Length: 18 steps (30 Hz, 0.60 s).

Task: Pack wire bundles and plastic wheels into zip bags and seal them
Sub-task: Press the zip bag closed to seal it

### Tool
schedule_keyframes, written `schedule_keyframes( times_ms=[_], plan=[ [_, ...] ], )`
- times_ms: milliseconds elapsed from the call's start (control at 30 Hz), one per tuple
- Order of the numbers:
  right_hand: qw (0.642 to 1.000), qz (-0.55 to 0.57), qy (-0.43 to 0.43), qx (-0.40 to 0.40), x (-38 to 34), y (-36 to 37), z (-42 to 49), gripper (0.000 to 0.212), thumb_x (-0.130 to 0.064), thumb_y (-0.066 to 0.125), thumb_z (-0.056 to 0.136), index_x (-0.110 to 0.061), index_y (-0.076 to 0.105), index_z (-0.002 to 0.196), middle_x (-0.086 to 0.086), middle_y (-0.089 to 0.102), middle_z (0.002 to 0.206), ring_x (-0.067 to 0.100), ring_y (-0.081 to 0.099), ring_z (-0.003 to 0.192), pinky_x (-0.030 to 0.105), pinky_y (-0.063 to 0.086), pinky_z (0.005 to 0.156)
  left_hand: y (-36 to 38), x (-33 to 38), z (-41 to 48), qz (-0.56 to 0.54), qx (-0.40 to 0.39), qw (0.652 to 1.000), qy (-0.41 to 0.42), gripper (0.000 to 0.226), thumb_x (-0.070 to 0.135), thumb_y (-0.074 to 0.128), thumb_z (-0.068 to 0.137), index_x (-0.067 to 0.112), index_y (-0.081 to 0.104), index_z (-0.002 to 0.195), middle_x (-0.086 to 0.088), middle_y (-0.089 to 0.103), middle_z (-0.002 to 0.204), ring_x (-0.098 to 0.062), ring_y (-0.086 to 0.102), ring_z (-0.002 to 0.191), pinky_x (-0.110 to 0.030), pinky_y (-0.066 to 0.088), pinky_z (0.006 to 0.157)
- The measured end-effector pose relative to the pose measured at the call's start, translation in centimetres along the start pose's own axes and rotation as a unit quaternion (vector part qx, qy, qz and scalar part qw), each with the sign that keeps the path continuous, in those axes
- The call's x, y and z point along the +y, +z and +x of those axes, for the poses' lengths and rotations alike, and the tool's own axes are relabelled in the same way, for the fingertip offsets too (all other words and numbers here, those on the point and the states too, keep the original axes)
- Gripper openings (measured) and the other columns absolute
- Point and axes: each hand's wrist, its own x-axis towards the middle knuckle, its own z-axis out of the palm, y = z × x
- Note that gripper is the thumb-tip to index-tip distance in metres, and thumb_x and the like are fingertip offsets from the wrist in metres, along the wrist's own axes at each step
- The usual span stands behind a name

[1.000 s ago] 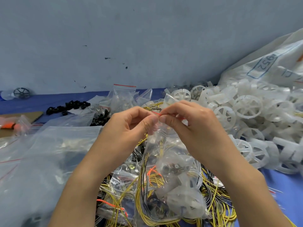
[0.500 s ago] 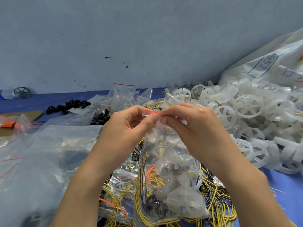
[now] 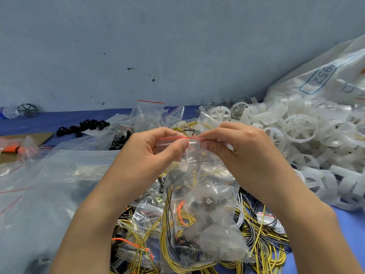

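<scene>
Behind the blue table (image 3: 49,120) we see a grey wall (image 3: 177,46). In the middle, above a heap of yellow and black wires (image 3: 262,240), a clear zip bag (image 3: 203,210) hangs with wires and white plastic parts inside. The left hand (image 3: 156,153) and the right hand (image 3: 239,153) both pinch its red top strip (image 3: 181,138) between thumb and fingers, close to each other. On the right lies a pile of white plastic wheels (image 3: 300,135).

Clear red-striped zip bag (image 3: 199,204), yellow wires (image 3: 262,246)
</scene>
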Motion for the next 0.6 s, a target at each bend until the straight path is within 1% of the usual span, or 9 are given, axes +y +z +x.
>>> schedule_keyframes(
  times_ms=[100,167,233,300,367,433,533,600],
  plan=[
    [1.0,-0.001,-0.011,-0.008,-0.2,0.0,0.0,0.02,-0.03,0.064,0.094,-0.023,0.077,0.106,-0.018,0.058,0.087,0.008,0.051,0.081,0.041,0.048,0.078,0.1,0.1,-0.1,0.009,-0.003,1.0,0.003,0.01,0.024,0.068,0.086,0.02,0.073,0.093,0.013,0.076,0.088,0.001,0.071,0.081,-0.007,0.049,0.069],
    [1.0,0.002,-0.008,-0.015,-0.1,0.0,0.0,0.018,-0.03,0.064,0.094,-0.024,0.077,0.105,-0.02,0.057,0.086,0.007,0.051,0.081,0.039,0.046,0.079,-0.1,0.1,-0.1,0.025,-0.002,1.0,0.006,0.01,0.027,0.068,0.085,0.023,0.073,0.092,0.015,0.075,0.087,0.002,0.07,0.083,-0.007,0.049,0.07],
    [0.999,0.003,0.017,-0.03,0.3,-0.3,0.0,0.017,-0.031,0.064,0.094,-0.027,0.077,0.104,-0.021,0.059,0.085,0.01,0.053,0.084,0.037,0.044,0.083,-0.4,0.1,-0.2,0.044,0.0,0.999,0.005,0.01,0.031,0.067,0.084,0.026,0.073,0.091,0.016,0.075,0.085,0.002,0.07,0.081,-0.006,0.047,0.069],
    [0.999,0.003,0.039,-0.037,0.6,-0.5,-0.1,0.017,-0.032,0.063,0.093,-0.03,0.077,0.102,-0.025,0.055,0.082,0.01,0.053,0.086,0.034,0.041,0.085,-0.7,0.1,-0.3,0.059,0.002,0.998,0.004,0.01,0.033,0.067,0.084,0.027,0.072,0.09,0.017,0.074,0.083,0.003,0.069,0.08,-0.004,0.046,0.067],
    [0.999,-0.006,0.038,-0.032,0.7,-0.6,-0.1,0.016,-0.032,0.064,0.092,-0.03,0.077,0.101,-0.028,0.051,0.079,0.011,0.052,0.086,0.032,0.039,0.083,-0.6,0.3,-0.4,0.073,0.001,0.997,0.006,0.01,0.035,0.067,0.085,0.028,0.072,0.09,0.018,0.074,0.083,0.004,0.069,0.079,-0.004,0.045,0.066],
    [0.999,-0.009,0.025,-0.022,0.4,-0.5,0.0,0.016,-0.032,0.065,0.092,-0.028,0.077,0.1,-0.028,0.049,0.078,0.011,0.051,0.083,0.031,0.038,0.08,-0.3,0.6,-0.5,0.097,0.001,0.995,0.02,0.009,0.036,0.067,0.086,0.03,0.072,0.09,0.018,0.074,0.083,0.005,0.069,0.078,-0.005,0.047,0.066],
    [1.0,-0.013,-0.004,-0.014,-0.2,-0.3,0.1,0.016,-0.031,0.065,0.093,-0.025,0.077,0.101,-0.023,0.055,0.084,0.012,0.052,0.083,0.035,0.042,0.08,0.3,0.9,-0.5,0.159,0.007,0.986,0.057,0.008,0.034,0.068,0.088,0.031,0.073,0.092,0.02,0.073,0.084,0.006,0.068,0.081,-0.008,0.049,0.072],
    [1.0,-0.013,-0.014,-0.011,-0.2,-0.1,0.1,0.016,-0.03,0.066,0.093,-0.025,0.077,0.102,-0.021,0.056,0.085,0.011,0.052,0.082,0.036,0.043,0.079,0.4,1.1,-0.5,0.193,0.012,0.978,0.074,0.008,0.034,0.067,0.088,0.031,0.073,0.093,0.02,0.071,0.084,0.005,0.067,0.082,-0.008,0.049,0.073]
  ],
)
